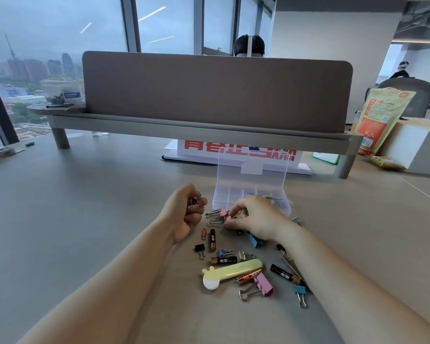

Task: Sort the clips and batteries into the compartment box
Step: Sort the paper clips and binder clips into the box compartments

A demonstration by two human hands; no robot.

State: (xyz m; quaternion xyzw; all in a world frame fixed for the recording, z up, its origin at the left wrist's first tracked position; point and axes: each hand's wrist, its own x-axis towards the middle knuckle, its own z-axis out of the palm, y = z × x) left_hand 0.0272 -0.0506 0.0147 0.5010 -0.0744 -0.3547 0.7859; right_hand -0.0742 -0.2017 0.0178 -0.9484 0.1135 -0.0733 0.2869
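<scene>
I read the left hand (188, 214) as curled tight round a small bunch of clips (193, 202), just left of the compartment box (224, 194); whether it touches the table (85, 207) I cannot tell. The right hand (255, 220) is down on the pile in front of the box, its fingers (233, 210) pinching a pink binder clip (227, 221). The box stands with its clear lid (253, 167) upright, and coloured paper clips (271, 198) lie in a right-side compartment. Nearer me, four batteries (212, 239) lie loose among a black binder clip (199, 249), a large pink clip (265, 284), a blue clip (299, 290) and a yellow giraffe-shaped case (231, 271)
</scene>
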